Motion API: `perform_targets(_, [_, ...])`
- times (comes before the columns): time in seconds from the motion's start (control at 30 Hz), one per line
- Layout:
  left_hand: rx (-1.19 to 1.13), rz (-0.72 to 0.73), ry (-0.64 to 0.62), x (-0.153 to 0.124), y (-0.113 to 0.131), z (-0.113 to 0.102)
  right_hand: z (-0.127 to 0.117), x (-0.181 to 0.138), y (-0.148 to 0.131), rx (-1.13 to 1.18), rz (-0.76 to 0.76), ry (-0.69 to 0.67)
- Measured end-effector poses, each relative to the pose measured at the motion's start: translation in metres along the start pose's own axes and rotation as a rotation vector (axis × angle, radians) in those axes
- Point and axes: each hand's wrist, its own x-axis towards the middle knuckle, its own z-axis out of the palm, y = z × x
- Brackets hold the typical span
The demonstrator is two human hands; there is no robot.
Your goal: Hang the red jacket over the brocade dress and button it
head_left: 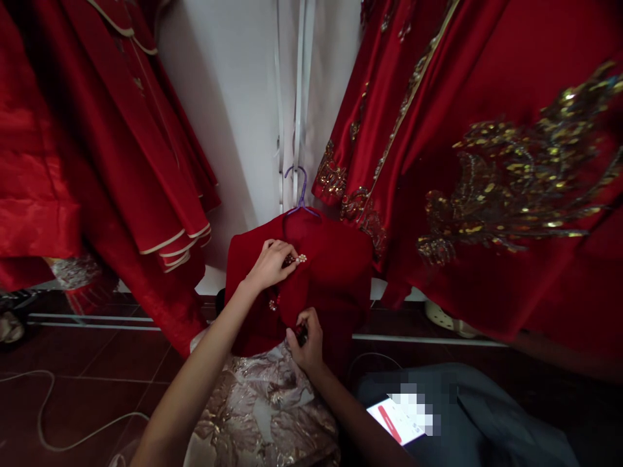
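A short red jacket (335, 272) hangs on a purple hanger (302, 194) right in front of me. At its neck opening, my left hand (273, 264) has its fingertips pinched on a small pearl flower button (302, 258). A similar beaded button (273, 304) shows lower on the jacket's front. My right hand (307, 340) is closed on the lower front edge of the jacket, with something dark between thumb and fingers that I cannot make out. Below the jacket spreads a pale, shiny patterned fabric (265, 395).
Red garments (160, 162) hang at the left, and a red dress with gold sequins (520, 175) hangs at the right. A lit phone (396, 418) rests on grey-blue cloth (487, 402). A white cable (43, 415) runs over the tiled floor; a pale clog (448, 321) stands by the wall.
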Motion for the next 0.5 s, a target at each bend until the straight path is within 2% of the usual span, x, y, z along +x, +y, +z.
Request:
perform_targets(0.13, [0.000,0.063,-0.053,0.003,-0.001,-0.005,-0.011,0.018,-0.015,-0.010,-0.033,0.113])
perform_targets(0.23, [0.025,0.106,-0.030,0.002,-0.001,-0.007,-0.016,0.059,-0.033,0.052,-0.023,0.198])
perform_targets(0.3, [0.033,0.111,0.005,-0.001,0.000,-0.007,-0.014,0.095,-0.043,0.211,0.011,0.181])
perform_targets(0.4, [0.083,-0.006,0.090,-0.005,0.002,-0.003,-0.002,0.142,-0.046,0.460,0.156,-0.043])
perform_targets(0.47, [0.179,-0.162,0.186,-0.007,0.002,-0.001,0.005,0.160,-0.041,0.408,0.269,-0.051])
perform_targets(0.5, [0.241,-0.239,0.237,-0.008,0.000,-0.001,0.007,0.165,-0.037,0.320,0.321,-0.002])
